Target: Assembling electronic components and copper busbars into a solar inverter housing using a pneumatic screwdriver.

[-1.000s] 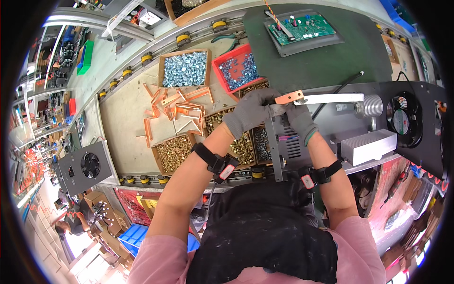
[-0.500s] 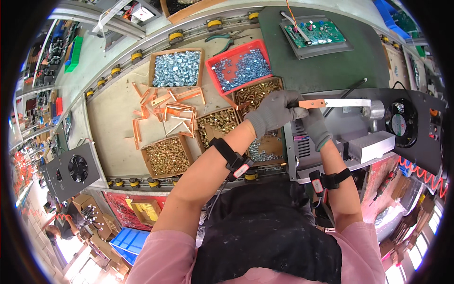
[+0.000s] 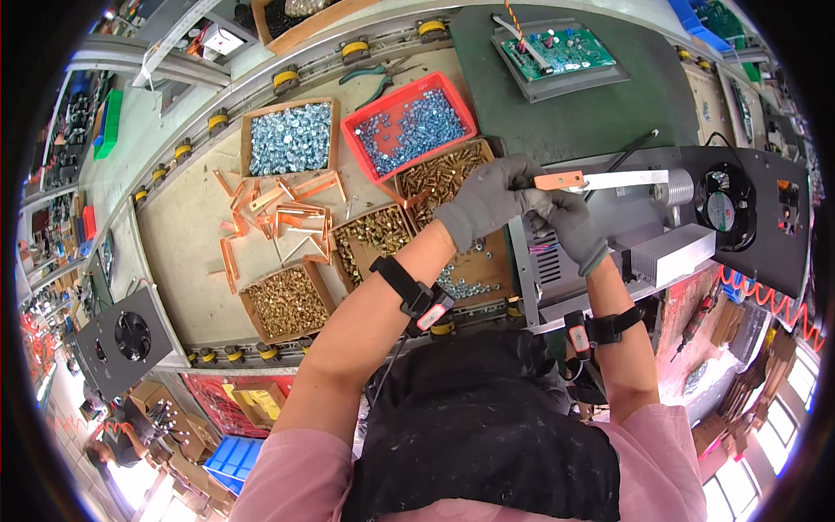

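Both gloved hands are closed on one flat metal strip [image 3: 600, 180], copper-coloured at its near end and silver along the rest: the left hand [image 3: 491, 202] pinches the copper end between thumb and fingers, and the right hand [image 3: 570, 228] closes around it from just below, touching the left. Seen from the head camera, the strip lies almost level and runs to the person's right, out past both hands, over the top of a grey metal case [image 3: 609, 252] with a finned block [image 3: 670, 252] and a round fan [image 3: 720, 203] set in a black panel. To do this well, it seems wise to keep the strip flat and steady, with the left hand guiding the copper end while the right bears its weight near the case. Left of the hands sit cardboard boxes of brass screws [image 3: 287, 302], a red tray of silver screws [image 3: 409, 129] and loose copper strips [image 3: 278, 217] on the bench.
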### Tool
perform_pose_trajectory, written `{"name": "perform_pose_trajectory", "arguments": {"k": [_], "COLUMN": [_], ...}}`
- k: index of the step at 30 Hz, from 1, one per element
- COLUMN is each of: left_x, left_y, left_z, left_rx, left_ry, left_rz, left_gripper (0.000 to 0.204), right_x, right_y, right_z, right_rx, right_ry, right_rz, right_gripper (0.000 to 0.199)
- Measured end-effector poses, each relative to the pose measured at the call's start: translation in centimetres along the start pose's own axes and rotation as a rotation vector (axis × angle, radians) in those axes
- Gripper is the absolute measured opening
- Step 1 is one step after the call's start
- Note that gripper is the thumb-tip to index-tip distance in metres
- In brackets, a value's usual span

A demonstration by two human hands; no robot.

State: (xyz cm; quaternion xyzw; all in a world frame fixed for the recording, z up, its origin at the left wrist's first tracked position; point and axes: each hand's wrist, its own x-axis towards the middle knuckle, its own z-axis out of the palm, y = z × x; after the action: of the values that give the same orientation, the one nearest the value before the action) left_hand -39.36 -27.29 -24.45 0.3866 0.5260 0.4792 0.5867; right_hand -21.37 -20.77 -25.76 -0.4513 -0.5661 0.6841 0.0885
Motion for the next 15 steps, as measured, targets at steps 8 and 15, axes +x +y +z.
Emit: {"name": "perform_pose_trajectory", "arguments": {"k": [8,15], "left_x": [0.2,-0.2], "left_y": [0.3,-0.1], "left_z": [0.4,0.3], "left_rx": [0.184,0.106], "left_ry": [-0.002,0.001], "left_rz": [-0.02,0.048], "left_gripper": [0.03,0.03], "right_x": [1.1,0.0], "right_y": [0.3,0.7], "right_z": [1.1,0.2], "right_rx": [-0.05,0.037], "right_ry": [0.169,0.04], "right_rz": [0.12,0.02], "right_gripper": [0.019,0.019]}}
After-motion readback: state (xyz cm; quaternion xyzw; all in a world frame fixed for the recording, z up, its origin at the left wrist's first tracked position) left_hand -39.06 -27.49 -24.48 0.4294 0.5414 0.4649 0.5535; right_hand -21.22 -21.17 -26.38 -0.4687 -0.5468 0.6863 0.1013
